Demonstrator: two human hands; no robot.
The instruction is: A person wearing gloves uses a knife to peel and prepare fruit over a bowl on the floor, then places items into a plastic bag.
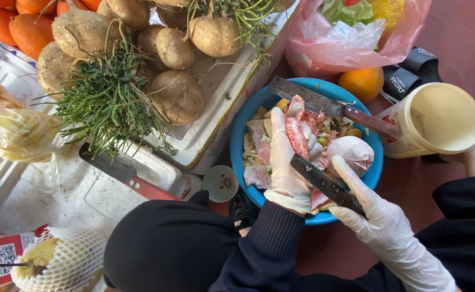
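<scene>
Left hand [289, 162] pinches a pink fruit segment [297, 135] over the blue basin [237, 146] of peelings; right hand [380, 216] grips a dark knife [324, 181]. Keep the blade shallow, edge away from the fingers, scraps falling inside

Your left hand [287, 162] holds a fruit segment [297, 135] over the basin [237, 140]; your right hand [378, 216], just right of it, holds a knife [324, 184] across the basin's near rim. Cleaver [329, 105] lies on the far rim. Tub [437, 119] sits right of the basin, crate of root vegetables [178, 97] left, bagged produce [351, 32] behind.
</scene>
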